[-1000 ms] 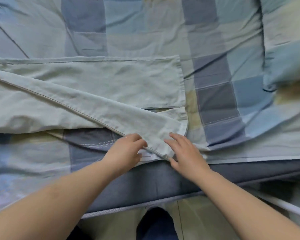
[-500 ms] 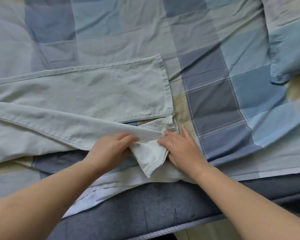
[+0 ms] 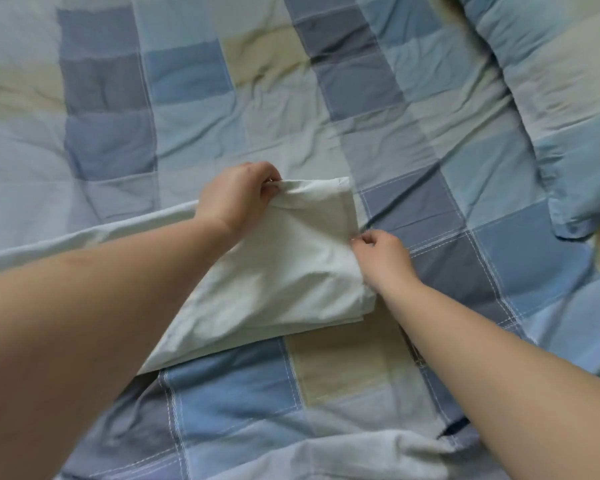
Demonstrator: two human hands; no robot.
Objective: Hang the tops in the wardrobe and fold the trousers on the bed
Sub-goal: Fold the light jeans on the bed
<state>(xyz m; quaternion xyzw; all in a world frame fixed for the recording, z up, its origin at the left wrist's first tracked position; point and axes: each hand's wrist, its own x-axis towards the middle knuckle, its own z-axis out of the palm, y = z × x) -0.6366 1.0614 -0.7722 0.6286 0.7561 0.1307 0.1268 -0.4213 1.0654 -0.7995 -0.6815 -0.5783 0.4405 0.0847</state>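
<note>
Head view: the left hand [image 3: 238, 195] and right hand [image 3: 383, 252] each pinch the hem of the pale trousers [image 3: 284, 271] lying on the bed [image 3: 430, 209] beneath, where uneven pulling could skew the legs.

I can read no text, label, brand, number or sign anywhere in front of me. The pale trousers [image 3: 291, 271] I am holding show only plain cloth and a stitched hem, and the checked bedcover [image 3: 430, 209] running out toward twelve o'clock carries nothing but coloured squares and white stitching lines.
</note>
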